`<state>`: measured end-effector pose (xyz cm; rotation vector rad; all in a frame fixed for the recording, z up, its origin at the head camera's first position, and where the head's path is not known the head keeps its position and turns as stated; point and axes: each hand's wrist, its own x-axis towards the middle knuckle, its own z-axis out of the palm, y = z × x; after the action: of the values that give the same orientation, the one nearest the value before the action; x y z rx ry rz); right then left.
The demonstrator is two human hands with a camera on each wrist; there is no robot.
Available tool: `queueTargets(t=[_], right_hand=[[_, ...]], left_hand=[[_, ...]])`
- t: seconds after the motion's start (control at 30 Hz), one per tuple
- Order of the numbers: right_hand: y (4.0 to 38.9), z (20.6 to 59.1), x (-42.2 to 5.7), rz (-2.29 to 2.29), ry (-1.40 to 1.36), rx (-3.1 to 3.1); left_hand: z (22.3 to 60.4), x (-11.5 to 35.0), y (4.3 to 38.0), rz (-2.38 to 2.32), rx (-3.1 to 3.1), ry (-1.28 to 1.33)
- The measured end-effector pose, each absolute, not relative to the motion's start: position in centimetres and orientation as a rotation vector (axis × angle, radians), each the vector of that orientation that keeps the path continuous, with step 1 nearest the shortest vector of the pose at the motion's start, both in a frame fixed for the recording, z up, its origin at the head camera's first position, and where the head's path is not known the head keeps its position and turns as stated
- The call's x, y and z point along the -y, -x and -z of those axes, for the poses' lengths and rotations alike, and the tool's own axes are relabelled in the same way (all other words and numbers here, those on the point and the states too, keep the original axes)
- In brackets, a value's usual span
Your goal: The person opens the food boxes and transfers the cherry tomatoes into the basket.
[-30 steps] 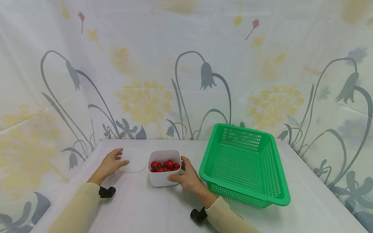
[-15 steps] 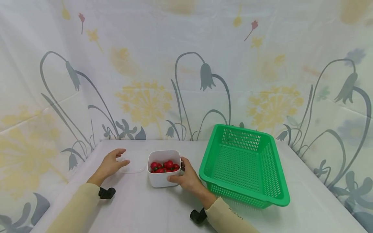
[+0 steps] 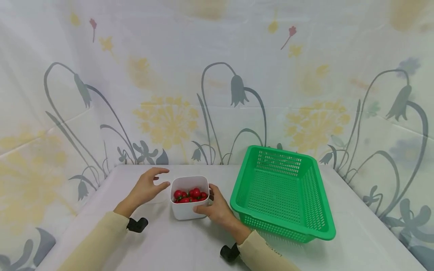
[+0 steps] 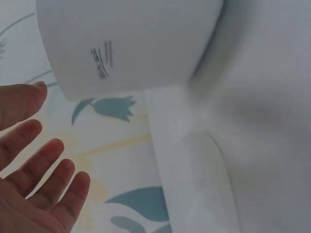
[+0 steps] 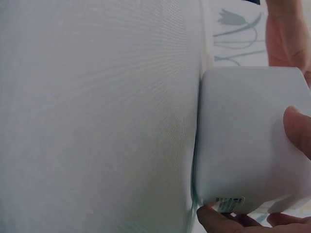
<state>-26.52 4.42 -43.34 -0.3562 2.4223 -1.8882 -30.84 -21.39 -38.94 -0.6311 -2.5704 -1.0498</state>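
On a white-covered table [image 3: 179, 248], a green basket [image 3: 274, 195] sits at three o'clock from a white container [image 3: 184, 212]; a person's right hand [image 3: 219, 210] grips the container at four o'clock, the left hand [image 3: 145, 187] hovers unclasped at nine, and small red tomatoes [image 3: 196, 192] lie inside.

Cream sleeves [image 3: 98, 241], black wrist devices [image 3: 137, 225]

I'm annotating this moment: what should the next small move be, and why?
Probably bring the left grip onto the left side of the white container: its fingers are spread just beside that wall, not yet holding it, while the right grip holds the opposite side and red fruit sits inside.
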Motion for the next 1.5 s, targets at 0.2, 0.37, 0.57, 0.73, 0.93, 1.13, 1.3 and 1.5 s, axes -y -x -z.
queueTargets(t=[0.2, 0.37, 0.57, 0.73, 0.93, 1.13, 1.3, 1.5], right_hand=[[26.6, 43.5, -4.4, 1.888, 0.364, -2.42], [26.7, 43.5, -4.4, 1.903, 0.378, -2.416], [26.6, 43.6, -4.5, 1.914, 0.387, -2.412], [26.5, 43.5, -4.4, 1.902, 0.383, -2.417], [26.4, 43.1, -4.6, 1.884, 0.386, -2.449], [26.0, 42.4, -4.8, 1.911, 0.442, -2.444], [25.6, 41.9, -4.5, 1.846, 0.459, -2.549], [25.2, 40.9, -4.0, 1.723, 0.416, -2.704]], left_hand=[[37.8, 18.8, 30.2, 0.981, 2.501, 0.811], [37.0, 17.3, 30.0, 0.978, 2.502, 0.909], [37.1, 16.6, 30.1, 0.976, 2.524, 0.951], [37.8, 17.0, 29.9, 0.967, 2.477, 0.923], [38.6, 17.9, 28.9, 1.031, 2.474, 0.838], [39.9, 18.2, 27.5, 1.238, 2.543, 0.737], [41.4, 18.4, 26.9, 1.389, 2.537, 0.687], [41.9, 17.9, 26.9, 1.452, 2.516, 0.664]])
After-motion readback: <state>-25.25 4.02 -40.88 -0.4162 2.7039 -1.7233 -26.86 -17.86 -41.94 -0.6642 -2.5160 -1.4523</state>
